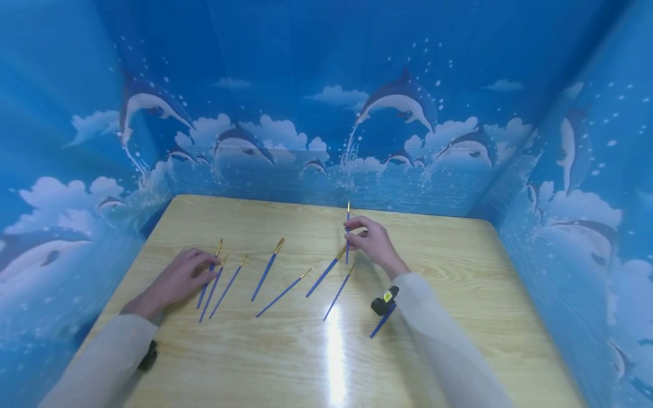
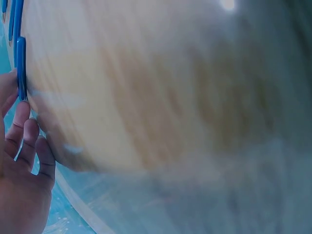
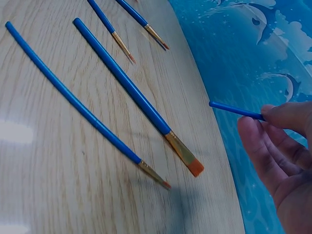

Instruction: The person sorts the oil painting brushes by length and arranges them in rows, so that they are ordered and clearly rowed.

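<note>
My right hand (image 1: 374, 242) pinches a thin blue paintbrush (image 1: 347, 256) between thumb and fingertips, its bristles pointing to the far edge. In the right wrist view, the handle end of that brush sticks out from the fingertips. Just below lie a wide flat paintbrush (image 3: 124, 83) and a thinner one (image 3: 73, 100), both with gold ferrules and orange-brown bristles. At the left, my left hand (image 1: 178, 277) reaches over a group of paintbrushes. Its thumb and fingertip close on a blue paintbrush handle (image 2: 21, 68) in the left wrist view.
More paintbrushes, one thick (image 1: 266, 277) and one thin (image 1: 282, 297), lie slanted mid-table. Another paintbrush (image 1: 380, 326) lies partly under the right wrist's black camera (image 1: 382, 305). Dolphin-printed curtains (image 1: 306, 130) surround the wooden table (image 1: 285, 362) at the back and sides.
</note>
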The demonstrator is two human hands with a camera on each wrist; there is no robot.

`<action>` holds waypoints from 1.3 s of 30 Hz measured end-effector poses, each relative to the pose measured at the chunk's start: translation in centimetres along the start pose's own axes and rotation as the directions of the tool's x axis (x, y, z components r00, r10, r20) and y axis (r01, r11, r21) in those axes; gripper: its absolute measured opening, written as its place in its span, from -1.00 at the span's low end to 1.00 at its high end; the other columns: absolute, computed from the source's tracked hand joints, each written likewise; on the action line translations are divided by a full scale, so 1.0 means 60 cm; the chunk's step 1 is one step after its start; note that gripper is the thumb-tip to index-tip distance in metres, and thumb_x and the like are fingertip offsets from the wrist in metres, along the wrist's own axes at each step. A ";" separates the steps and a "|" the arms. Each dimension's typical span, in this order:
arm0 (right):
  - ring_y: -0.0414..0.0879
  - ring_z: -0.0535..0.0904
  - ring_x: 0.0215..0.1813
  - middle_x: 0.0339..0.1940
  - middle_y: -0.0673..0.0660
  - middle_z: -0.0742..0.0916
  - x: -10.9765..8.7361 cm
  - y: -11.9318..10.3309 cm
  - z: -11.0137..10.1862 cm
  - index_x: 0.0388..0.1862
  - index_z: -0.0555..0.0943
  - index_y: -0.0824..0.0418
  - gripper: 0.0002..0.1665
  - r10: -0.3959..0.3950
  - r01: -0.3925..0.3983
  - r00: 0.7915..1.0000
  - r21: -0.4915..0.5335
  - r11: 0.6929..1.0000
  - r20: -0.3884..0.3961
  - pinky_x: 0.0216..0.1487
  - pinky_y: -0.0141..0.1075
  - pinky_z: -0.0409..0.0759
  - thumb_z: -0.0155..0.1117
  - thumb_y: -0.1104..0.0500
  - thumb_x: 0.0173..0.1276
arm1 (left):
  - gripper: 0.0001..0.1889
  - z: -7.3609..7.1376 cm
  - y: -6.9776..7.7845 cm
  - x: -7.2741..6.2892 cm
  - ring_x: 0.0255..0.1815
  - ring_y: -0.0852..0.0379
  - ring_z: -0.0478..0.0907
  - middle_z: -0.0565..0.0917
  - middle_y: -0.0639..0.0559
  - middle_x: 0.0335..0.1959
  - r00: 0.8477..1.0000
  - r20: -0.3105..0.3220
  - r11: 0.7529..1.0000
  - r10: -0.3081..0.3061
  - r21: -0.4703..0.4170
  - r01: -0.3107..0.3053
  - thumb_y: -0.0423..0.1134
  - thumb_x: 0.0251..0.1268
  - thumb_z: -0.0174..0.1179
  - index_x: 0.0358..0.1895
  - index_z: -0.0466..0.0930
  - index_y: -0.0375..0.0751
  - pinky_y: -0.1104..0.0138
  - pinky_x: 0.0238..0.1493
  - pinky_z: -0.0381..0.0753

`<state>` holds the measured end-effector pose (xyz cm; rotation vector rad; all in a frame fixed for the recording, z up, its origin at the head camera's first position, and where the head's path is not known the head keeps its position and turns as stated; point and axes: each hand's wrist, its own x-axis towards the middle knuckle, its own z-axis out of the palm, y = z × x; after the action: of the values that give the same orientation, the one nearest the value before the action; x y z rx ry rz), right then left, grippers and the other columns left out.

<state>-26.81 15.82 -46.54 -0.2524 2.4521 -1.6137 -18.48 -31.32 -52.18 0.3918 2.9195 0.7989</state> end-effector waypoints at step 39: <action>-0.04 0.80 -0.19 0.22 0.26 0.73 0.079 0.001 0.098 0.36 0.63 0.28 -0.57 0.036 -0.036 0.999 -0.171 0.985 -0.002 -0.13 -0.30 0.84 0.33 0.35 0.56 | -0.62 -0.004 0.002 0.001 0.41 -0.35 0.47 0.59 -0.29 0.38 0.999 0.033 1.000 -0.010 -0.015 0.011 -0.09 0.60 0.31 0.33 0.66 -0.12 -0.42 0.44 0.46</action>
<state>-29.90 9.44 -49.18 -0.2327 2.5815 -1.3901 -18.56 -31.32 -51.91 0.3845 2.8806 0.8050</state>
